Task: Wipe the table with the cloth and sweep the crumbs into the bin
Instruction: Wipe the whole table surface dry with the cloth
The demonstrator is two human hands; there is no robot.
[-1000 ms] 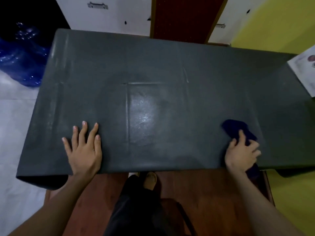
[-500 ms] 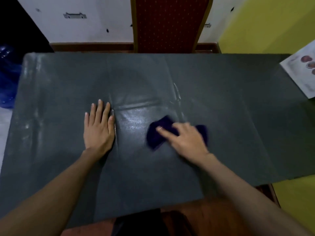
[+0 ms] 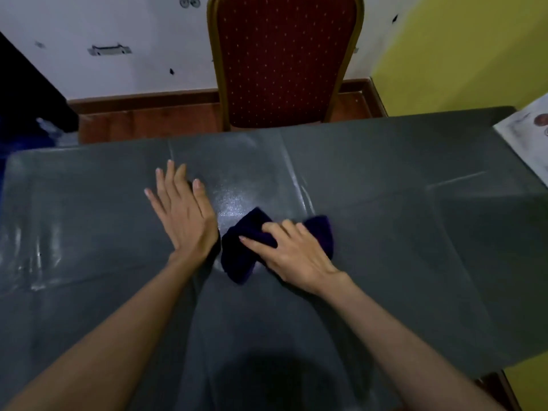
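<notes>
The cloth [image 3: 238, 256] lies bunched at the middle of the table [image 3: 400, 247]. The right hand [image 3: 296, 256] presses it, fingers curled into its folds. The left hand [image 3: 184, 215] rests flat beside it, fingers straight. The cloth is judged soft and light and will bunch, so it should be pinned from above.

Dark-purple cloth [image 3: 237, 256] crumpled; lies on grey table [image 3: 400, 262]

Dim room: red chair [image 3: 284, 60], white wall [image 3: 133, 22], yellow wall [image 3: 459, 48], wooden floor [image 3: 142, 120].
</notes>
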